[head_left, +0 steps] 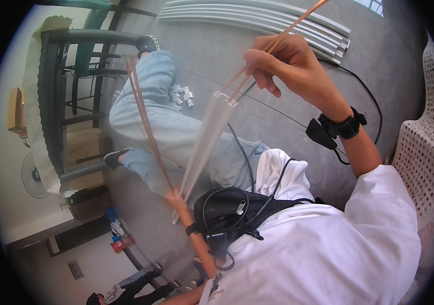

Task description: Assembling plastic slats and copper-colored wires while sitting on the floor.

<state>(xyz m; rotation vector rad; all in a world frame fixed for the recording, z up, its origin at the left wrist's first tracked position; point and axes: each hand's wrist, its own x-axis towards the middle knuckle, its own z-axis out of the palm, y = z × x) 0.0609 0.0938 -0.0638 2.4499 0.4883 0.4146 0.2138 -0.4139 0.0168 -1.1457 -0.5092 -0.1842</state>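
A long, slim white channel profile slants across my lap, its open upper end pointing away from me. At that end, thin copper-coloured strips run through the pinched fingers of my right hand and down to the profile's mouth. Lower down, my left hand is closed at the profile's lower part, around a bundle of reddish-brown strips that rises up and to the left. Its fingers are small and partly hidden, so the exact grip on the profile cannot be made out.
Several long white profiles lie on the grey floor at the far side. Small white pieces lie beside my leg. A dark-framed table stands left, a fan beyond it. A black cable crosses the floor near a perforated chair.
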